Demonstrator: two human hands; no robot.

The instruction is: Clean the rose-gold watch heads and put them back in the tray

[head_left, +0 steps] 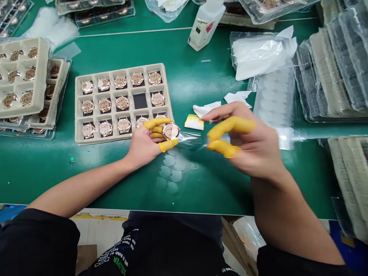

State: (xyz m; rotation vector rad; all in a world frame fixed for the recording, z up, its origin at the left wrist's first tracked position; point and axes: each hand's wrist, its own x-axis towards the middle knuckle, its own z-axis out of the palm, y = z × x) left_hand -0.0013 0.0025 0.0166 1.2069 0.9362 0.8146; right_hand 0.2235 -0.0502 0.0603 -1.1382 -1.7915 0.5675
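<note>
Watch (171, 131) in left hand (146, 143) by tray (77, 111) corner, film (189, 139) in right (250, 143).

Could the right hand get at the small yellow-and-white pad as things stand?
Probably yes. The right hand is close to the small yellow-and-white pad, which lies uncovered. Thumb and forefinger seem to pinch clear plastic film, so they might need freeing first.

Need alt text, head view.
A left hand holds a rose-gold watch case and a blurred right hand pinches clear film beside it, both wearing yellow finger cots. A compartmented tray of similar cases, one slot vacant, sits on a green table.
</note>
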